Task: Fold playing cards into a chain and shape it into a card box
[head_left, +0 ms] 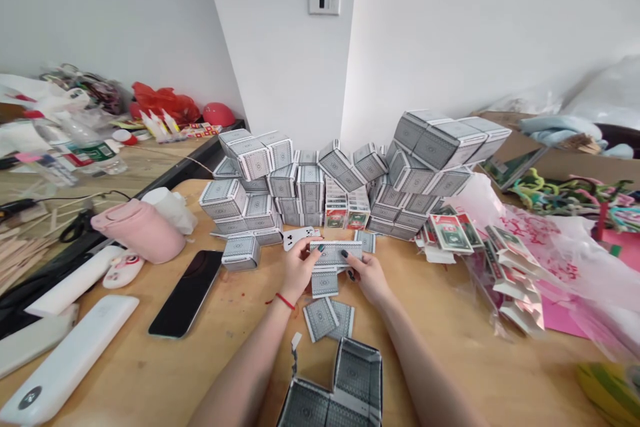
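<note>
Both my left hand (299, 269) and my right hand (369, 277) grip the ends of a grey-backed playing card bundle (335, 254), held low over the wooden table (150, 360). Just beyond my left hand lies a white card with black pips (300, 237). Under the bundle sits a single grey-patterned card (325, 283), and a loose pair of cards (328, 319) lies nearer me. A box built from grey cards (333, 388) stands open at the bottom edge of the view. A thread bracelet circles my left wrist.
A tall heap of card-built boxes (310, 180) rises behind my hands against the wall. A black phone (186, 293), pink flask (140, 230) and white power bank (65, 360) lie left. Red-and-white card packs (450, 233) and a pink-patterned plastic bag (530, 253) lie right.
</note>
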Motion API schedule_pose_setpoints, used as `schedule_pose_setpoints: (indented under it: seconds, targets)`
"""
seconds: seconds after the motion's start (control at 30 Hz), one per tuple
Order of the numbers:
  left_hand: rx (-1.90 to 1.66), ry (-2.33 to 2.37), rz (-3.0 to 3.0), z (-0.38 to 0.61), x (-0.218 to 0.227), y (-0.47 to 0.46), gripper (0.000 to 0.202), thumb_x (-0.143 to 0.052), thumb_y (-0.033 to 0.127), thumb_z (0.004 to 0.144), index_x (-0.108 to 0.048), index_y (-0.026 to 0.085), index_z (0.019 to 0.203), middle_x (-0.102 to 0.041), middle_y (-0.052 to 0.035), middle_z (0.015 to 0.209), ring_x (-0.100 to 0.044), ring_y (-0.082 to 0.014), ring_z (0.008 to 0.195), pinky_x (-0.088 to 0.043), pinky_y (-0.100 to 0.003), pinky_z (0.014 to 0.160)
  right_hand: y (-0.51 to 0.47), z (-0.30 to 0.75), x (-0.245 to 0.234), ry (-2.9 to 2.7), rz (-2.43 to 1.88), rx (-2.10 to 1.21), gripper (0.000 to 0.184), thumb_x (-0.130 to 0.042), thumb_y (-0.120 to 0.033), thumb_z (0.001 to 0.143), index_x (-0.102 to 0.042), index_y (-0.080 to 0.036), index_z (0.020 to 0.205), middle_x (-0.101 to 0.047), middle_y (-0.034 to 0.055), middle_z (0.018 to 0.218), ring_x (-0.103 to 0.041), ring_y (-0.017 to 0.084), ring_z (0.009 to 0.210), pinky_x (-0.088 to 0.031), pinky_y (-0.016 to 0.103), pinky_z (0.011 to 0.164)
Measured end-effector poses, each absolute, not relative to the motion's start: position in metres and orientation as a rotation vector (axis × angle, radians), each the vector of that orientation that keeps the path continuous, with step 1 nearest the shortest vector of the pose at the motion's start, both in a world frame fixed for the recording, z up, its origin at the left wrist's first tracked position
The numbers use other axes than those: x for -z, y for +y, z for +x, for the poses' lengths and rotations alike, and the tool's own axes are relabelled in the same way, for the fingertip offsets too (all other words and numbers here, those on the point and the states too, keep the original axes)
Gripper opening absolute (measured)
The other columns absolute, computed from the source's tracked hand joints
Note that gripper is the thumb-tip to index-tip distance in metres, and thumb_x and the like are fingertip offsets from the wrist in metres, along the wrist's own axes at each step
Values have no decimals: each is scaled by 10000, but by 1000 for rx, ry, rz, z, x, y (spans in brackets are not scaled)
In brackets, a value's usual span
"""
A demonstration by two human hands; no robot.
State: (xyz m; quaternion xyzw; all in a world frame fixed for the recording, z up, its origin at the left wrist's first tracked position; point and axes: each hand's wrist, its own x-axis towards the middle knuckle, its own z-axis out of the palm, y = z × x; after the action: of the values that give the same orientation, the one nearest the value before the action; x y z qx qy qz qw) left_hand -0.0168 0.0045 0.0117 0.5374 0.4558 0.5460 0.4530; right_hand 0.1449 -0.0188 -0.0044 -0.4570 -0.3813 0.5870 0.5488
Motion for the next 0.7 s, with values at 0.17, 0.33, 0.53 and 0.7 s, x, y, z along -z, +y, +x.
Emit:
schedule_pose_setpoints:
  seconds: [0.17, 0.33, 0.53, 0.7]
  targets:
    - [-1653, 1180, 1075, -22, 0, 17, 241, -624, 273, 674, -580, 151, 877, -606, -32, 828, -554, -129, 747, -425, -246, 691, -16, 146, 2, -773, -988, -1340, 258, -648, -399, 678, -580, -150, 693, -350, -76, 451, -260, 47, 394, -184, 214, 395]
    - [-1962, 1474, 914, -29, 10, 27, 212, -560, 295, 733, -544, 159, 894, -573, -34, 878, -538, -130, 821, -419, -264, 761, -14, 146, -1, -680, -955, -1334, 404, -727, -285, 578, -550, -208, 933, -415, -82, 552, -258, 34, 393, -178, 189, 380]
    - [-1936, 1691, 1005, -31, 14, 25, 280, -425, 303, 819, -550, 158, 1023, -589, -90, 1008, -544, -161, 916, -410, -294, 825, -15, 149, 2, -651, -929, -1446, 238, -683, -332, 628, -515, -169, 674, -326, -86, 506, -197, 22, 386, -146, 178, 358]
    - [-1916, 1740, 1018, -32, 14, 25, 292, -411, 295, 828, -550, 151, 1040, -594, -103, 1031, -547, -167, 934, -411, -298, 842, -15, 150, 5, -683, -979, -1343, 281, -663, -396, 639, -474, -195, 690, -316, -92, 509, -188, 30, 377, -144, 172, 345]
